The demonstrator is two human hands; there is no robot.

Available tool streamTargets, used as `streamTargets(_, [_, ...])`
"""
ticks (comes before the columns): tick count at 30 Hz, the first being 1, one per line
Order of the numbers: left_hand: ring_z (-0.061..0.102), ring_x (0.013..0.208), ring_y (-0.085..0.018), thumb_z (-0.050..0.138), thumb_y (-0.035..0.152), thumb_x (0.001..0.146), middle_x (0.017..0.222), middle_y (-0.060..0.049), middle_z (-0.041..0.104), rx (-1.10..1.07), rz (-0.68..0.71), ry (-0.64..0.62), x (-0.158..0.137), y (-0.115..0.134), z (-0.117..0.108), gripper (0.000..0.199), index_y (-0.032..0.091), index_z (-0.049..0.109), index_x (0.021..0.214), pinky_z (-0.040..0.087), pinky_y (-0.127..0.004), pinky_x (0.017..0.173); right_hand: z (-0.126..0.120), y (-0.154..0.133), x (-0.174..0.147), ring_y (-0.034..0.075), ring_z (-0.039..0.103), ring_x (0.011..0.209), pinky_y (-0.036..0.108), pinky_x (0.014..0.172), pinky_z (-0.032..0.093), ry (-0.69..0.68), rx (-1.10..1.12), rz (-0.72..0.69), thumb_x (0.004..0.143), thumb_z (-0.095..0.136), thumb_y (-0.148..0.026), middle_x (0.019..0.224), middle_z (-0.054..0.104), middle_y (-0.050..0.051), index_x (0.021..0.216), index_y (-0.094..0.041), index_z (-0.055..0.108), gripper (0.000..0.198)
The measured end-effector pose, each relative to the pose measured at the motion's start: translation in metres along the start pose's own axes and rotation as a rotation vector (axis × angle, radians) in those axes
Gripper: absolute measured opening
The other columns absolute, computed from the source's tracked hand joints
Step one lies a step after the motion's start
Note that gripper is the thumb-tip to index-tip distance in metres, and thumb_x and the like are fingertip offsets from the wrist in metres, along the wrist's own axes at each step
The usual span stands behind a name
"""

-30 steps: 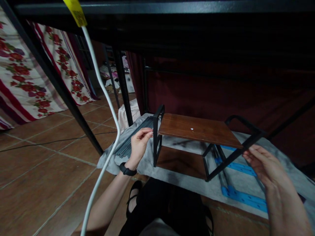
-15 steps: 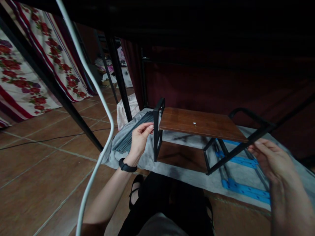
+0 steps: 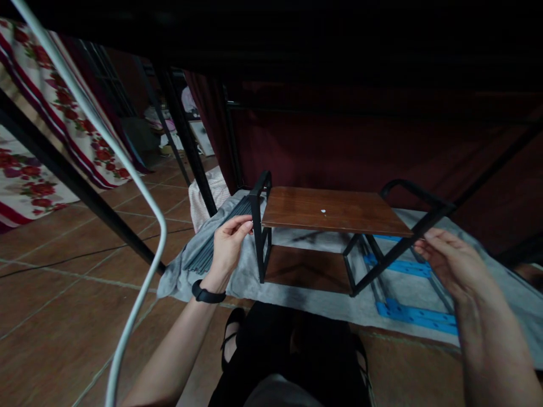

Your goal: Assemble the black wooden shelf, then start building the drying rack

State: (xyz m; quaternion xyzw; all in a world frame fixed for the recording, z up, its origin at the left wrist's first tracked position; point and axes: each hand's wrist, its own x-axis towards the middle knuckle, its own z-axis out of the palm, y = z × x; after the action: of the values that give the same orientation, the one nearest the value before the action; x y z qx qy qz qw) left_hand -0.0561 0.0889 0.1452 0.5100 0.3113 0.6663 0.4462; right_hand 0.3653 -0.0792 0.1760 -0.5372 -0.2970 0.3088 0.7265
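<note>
A small two-tier shelf stands on a grey cloth [image 3: 244, 289], with a brown wooden upper board [image 3: 335, 203], a lower board [image 3: 303, 265] and black side frames. The left frame [image 3: 257, 243] is upright; the right frame [image 3: 388, 259] slants outward in my view. My left hand [image 3: 227, 246], fingers pinched, is at the outer face of the left frame, level with the upper board. My right hand [image 3: 452, 254] pinches at the outside of the right frame, near that board's end. What lies between the fingertips is too small to make out on either side.
Thin grey-green rods [image 3: 207, 249] lie in a bundle left of the shelf. Blue bars [image 3: 424, 319] with dark tubes lie at right. A white cable [image 3: 146, 195] hangs across the left side. Dark metal posts [image 3: 186, 141] and a maroon curtain [image 3: 339, 147] surround the spot.
The view has shifted, so the shelf and both hands appear slightly further left. Both hands keep their pinch at the two side frames.
</note>
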Motion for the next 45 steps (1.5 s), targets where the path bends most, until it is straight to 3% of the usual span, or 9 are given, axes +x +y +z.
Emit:
streamTargets(5, [0.059,0.065,-0.011,0.083,0.03,0.068,0.075,0.0,0.07,-0.049,-0.017,-0.015,0.0014,-0.0006,0.0022,0.02,0.018,0.075,0.082,0.047,-0.024,0.068,0.0016,0.0014,-0.0006,0.008,0.062,0.065,0.012,0.064,0.057,0.035,0.016,-0.027,0.054,0.093,-0.03,0.076,0.066,-0.002,0.08,-0.018,0.072,0.035])
streamTargets(14, [0.06,0.066,-0.01,0.087,0.026,0.06,0.079,0.0,0.071,-0.106,-0.013,0.008,0.0056,-0.0023,0.0023,0.022,0.018,0.074,0.076,0.048,-0.023,0.066,0.006,-0.0043,0.0003,0.007,0.061,0.066,0.011,0.063,0.056,-0.025,0.014,-0.013,0.053,0.093,-0.029,0.076,0.067,-0.001,0.077,-0.018,0.072,0.034])
streamTargets(22, [0.061,0.065,-0.011,0.085,0.032,0.066,0.077,-0.002,0.072,-0.145,-0.067,-0.056,0.0066,-0.0028,-0.002,0.026,0.019,0.076,0.087,0.048,-0.025,0.065,0.003,-0.0028,0.0,0.008,0.062,0.065,0.012,0.063,0.058,-0.007,0.041,0.036,0.052,0.093,-0.03,0.076,0.066,-0.002,0.079,-0.02,0.073,0.036])
streamTargets(31, [0.058,0.062,-0.011,0.087,0.029,0.059,0.071,0.0,0.069,-0.124,-0.049,-0.033,0.0091,0.0014,0.0033,0.022,0.019,0.073,0.072,0.048,-0.024,0.063,0.0033,-0.0015,0.0033,0.008,0.06,0.065,0.011,0.06,0.056,-0.002,0.001,-0.02,0.052,0.093,-0.032,0.074,0.065,-0.002,0.075,-0.019,0.072,0.034])
streamTargets(45, [0.059,0.063,-0.011,0.086,0.03,0.061,0.072,0.0,0.07,-0.126,-0.093,-0.064,0.0094,0.0001,0.0011,0.024,0.018,0.074,0.079,0.048,-0.025,0.066,0.006,0.0003,0.0017,0.009,0.061,0.065,0.012,0.062,0.056,-0.01,0.012,-0.006,0.055,0.092,-0.034,0.075,0.068,-0.001,0.078,-0.019,0.073,0.034])
